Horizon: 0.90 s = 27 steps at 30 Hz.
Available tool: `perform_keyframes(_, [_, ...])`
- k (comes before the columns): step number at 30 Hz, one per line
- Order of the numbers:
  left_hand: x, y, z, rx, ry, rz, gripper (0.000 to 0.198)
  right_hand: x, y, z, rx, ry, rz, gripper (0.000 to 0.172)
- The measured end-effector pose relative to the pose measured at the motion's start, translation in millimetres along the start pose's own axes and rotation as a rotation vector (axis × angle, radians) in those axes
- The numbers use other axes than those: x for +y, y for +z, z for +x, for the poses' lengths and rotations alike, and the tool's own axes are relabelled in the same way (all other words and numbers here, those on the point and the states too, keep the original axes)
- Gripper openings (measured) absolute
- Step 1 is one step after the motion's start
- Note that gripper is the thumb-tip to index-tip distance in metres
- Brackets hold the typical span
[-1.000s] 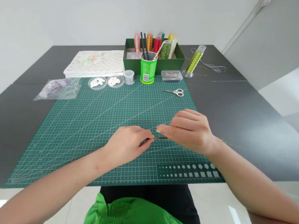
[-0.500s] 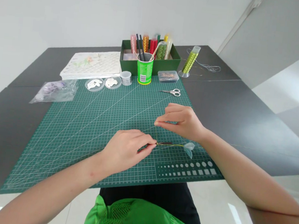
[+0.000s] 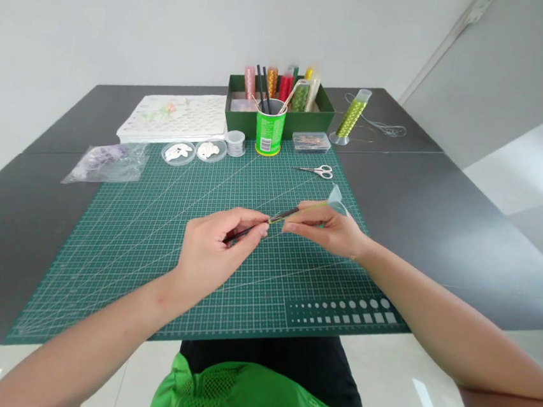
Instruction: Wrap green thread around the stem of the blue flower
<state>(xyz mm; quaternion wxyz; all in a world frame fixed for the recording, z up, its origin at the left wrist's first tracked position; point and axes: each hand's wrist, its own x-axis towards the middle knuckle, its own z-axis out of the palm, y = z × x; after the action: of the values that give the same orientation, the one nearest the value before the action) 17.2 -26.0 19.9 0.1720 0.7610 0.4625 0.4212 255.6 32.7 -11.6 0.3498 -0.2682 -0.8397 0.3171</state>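
My left hand [image 3: 222, 243] is pinched on the thin stem of a small artificial flower, with a dark slender piece lying along the stem on both sides of the fingertips. Pale blue petals [image 3: 336, 199] show at the stem's far end, behind the knuckles of my right hand [image 3: 326, 229]. That hand is closed in a pinch just right of the left fingertips, around a thread too fine to follow fully. A yellowish bit of it shows by the right wrist. Both hands are above the green cutting mat [image 3: 152, 249].
White-handled scissors [image 3: 322, 171] lie beyond my right hand. Along the back stand a green can [image 3: 269, 133], a green box [image 3: 241, 122] of thread spools, a clear case [image 3: 311, 142] and a lime spool [image 3: 353, 116]. Dishes of white pieces [image 3: 179, 152] and a plastic bag [image 3: 107, 163] are left.
Both hands have risen away from the mat's near side. The flower has tilted up, its petals now behind my right hand, which has come closer to the left fingertips.
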Motion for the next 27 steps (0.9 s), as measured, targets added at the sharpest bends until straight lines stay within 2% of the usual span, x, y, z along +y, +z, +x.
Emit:
perform_keyframes(2, [-1.0, -0.6, 1.3, 0.024, -0.043, -0.028, 0.017, -5.6, 1.9, 0.0, -0.002, -0.033, -0.042, 0.037])
perform_keyframes(5, [-2.5, -1.7, 2.9, 0.030, -0.021, -0.046, 0.019, -9.6, 5.1, -0.2, -0.016, -0.033, -0.047, 0.038])
perform_keyframes(9, [-4.8, -4.3, 5.3, -0.021, 0.033, -0.012, 0.018, -3.7, 6.4, -0.7, 0.025, 0.078, 0.017, 0.037])
perform_keyframes(13, [-10.1, -6.5, 8.2, -0.086, 0.114, 0.068, 0.020, 6.9, -6.6, 0.0, 0.081, 0.168, 0.183, 0.027])
perform_keyframes(15, [-13.2, -7.2, 9.9, -0.115, 0.138, 0.096, 0.022, 12.5, -18.4, 0.0, 0.089, 0.185, 0.271, 0.038])
perform_keyframes(19, [-18.1, -8.4, 13.4, -0.154, 0.148, 0.150, 0.024, 21.3, -41.5, -2.5, 0.021, 0.139, 0.408, 0.083])
perform_keyframes(21, [-20.0, -8.9, 14.9, -0.178, 0.149, 0.167, 0.023, 22.0, -49.6, -3.5, 0.004, 0.109, 0.430, 0.099])
perform_keyframes(27, [-24.8, -10.9, 18.1, -0.236, 0.143, 0.152, 0.023, 19.0, -66.7, -4.8, 0.073, 0.127, 0.235, 0.092])
